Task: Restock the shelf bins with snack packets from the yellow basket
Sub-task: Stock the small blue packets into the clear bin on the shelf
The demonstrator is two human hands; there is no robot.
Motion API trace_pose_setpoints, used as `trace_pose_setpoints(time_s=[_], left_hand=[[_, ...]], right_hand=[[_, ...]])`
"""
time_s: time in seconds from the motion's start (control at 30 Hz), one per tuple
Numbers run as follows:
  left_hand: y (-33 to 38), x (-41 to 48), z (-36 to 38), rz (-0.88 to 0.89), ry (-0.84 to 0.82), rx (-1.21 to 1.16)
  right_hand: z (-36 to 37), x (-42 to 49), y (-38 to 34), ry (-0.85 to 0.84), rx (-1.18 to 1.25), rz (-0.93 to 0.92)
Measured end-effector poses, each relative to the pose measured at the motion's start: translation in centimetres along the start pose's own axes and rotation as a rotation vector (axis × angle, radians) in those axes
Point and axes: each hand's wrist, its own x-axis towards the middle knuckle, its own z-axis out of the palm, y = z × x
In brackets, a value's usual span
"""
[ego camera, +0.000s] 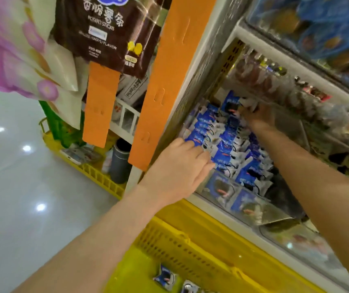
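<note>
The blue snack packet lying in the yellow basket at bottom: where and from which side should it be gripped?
Come from above: the snack packet lies roughly flat on the floor of the yellow basket, whose perforated wall would likely block a sideways reach. Make the grip a pinch on its crumpled silvery edge.

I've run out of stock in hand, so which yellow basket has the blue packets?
The near basket, lowest in view: blue packets lie in it. The far basket holds a grey cylinder.
</note>
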Motion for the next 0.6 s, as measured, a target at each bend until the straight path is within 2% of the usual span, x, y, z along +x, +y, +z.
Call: trace_pose_setpoints(time_s=[0.1,0.2,0.3,0.43,0.6], left_hand=[[-0.5,-0.2,0.7,0.033,0.082,-0.043],[-0.6,-0.2,1.1,0.055,0.133,-0.041],[-0.8,-0.3,1.4,0.069,0.152,-0.022],[-0.7,-0.3,1.4,0.059,0.146,-0.031],[-0.3,-0.2,1.1,0.040,0.121,-0.054]], right_hand=[[1.5,1.5,-0.8,0.048,-0.013,-0.132],[2.8,2.5,-0.8,-0.013,-0.050,-0.217],[3.2,3.1,-0.5,-0.155,0.029,-0.172],[3.0,2.9,-0.4,-0.198,0.056,-0.203],[2.4,2.7,0.1,-0.097,-0.005,-0.172]])
